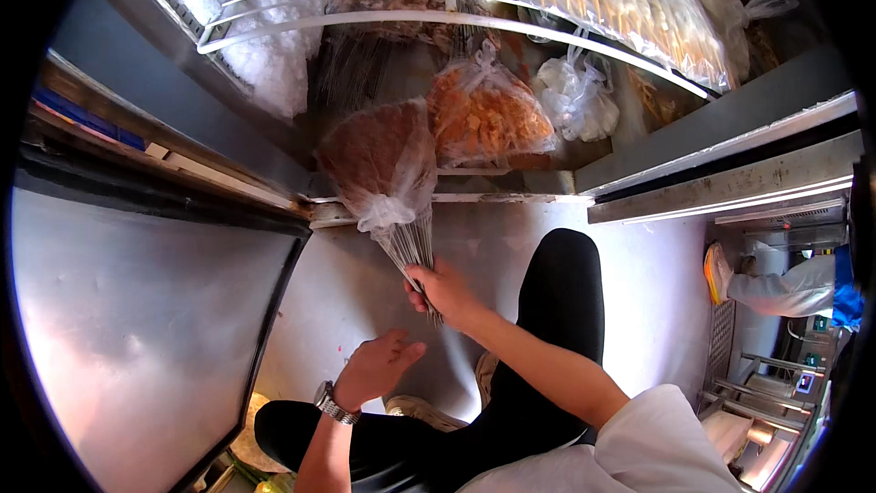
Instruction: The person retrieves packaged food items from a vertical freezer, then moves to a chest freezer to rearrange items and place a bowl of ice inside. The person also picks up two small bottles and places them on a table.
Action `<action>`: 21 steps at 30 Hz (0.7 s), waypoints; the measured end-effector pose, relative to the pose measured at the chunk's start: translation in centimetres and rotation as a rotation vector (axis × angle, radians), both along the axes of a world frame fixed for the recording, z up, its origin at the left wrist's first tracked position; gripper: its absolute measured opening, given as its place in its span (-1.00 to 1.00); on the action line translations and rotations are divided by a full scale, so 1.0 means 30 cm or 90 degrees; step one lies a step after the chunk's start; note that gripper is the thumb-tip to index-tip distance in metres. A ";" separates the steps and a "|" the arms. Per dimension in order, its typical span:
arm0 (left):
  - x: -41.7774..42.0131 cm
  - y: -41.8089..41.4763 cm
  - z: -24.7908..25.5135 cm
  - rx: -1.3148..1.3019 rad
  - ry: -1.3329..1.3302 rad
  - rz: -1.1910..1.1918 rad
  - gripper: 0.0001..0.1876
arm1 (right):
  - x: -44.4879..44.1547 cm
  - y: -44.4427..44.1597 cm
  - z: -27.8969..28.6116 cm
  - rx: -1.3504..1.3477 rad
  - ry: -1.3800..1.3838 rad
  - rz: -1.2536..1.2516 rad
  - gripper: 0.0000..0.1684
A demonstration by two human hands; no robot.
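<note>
My right hand (pixel 438 294) grips a bundle of thin metal skewers (pixel 410 246) near their free ends. The other ends run into a plastic bag of dark reddish meat (pixel 376 150), gathered at its neck, which reaches over the sill (pixel 479 193) of an open freezer or fridge cabinet. My left hand (pixel 380 366) hovers lower and to the left, apart from the skewers, its fingers loosely spread with nothing in them. Just right of the meat sits a knotted clear bag of orange-red food (pixel 486 113), partly overlapped by the meat bag.
A white wire shelf (pixel 383 16) crosses the cabinet, with frost (pixel 274 61) at left and packed skewered food (pixel 616 7) at right. Below hangs a bag of white pieces (pixel 582 92). The cabinet door (pixel 144 329) stands open at left. Another person's sleeve (pixel 787 287) shows at far right.
</note>
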State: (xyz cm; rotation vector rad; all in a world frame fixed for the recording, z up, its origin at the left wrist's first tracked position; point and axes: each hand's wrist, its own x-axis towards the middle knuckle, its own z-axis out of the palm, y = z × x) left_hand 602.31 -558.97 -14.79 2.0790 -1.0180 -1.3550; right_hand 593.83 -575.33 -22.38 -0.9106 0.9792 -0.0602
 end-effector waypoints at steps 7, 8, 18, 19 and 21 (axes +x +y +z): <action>0.018 0.057 -0.093 0.064 -0.269 -0.174 -0.36 | -0.021 0.065 -0.194 -0.461 0.031 -0.042 -0.40; 0.018 0.059 -0.100 0.024 -0.224 -0.148 -0.38 | -0.034 0.060 -0.196 -0.432 -0.004 -0.057 -0.39; 0.021 0.089 -0.104 0.024 -0.258 -0.214 -0.38 | -0.153 -0.108 0.073 -0.531 -0.044 -0.033 -0.39; 0.026 0.071 -0.067 0.006 -0.255 -0.192 -0.38 | -0.147 -0.185 0.059 -0.755 -0.056 0.015 -0.47; 0.037 0.037 0.053 -0.024 -0.244 -0.152 -0.39 | -0.119 -0.359 0.047 -1.243 0.018 0.060 -0.46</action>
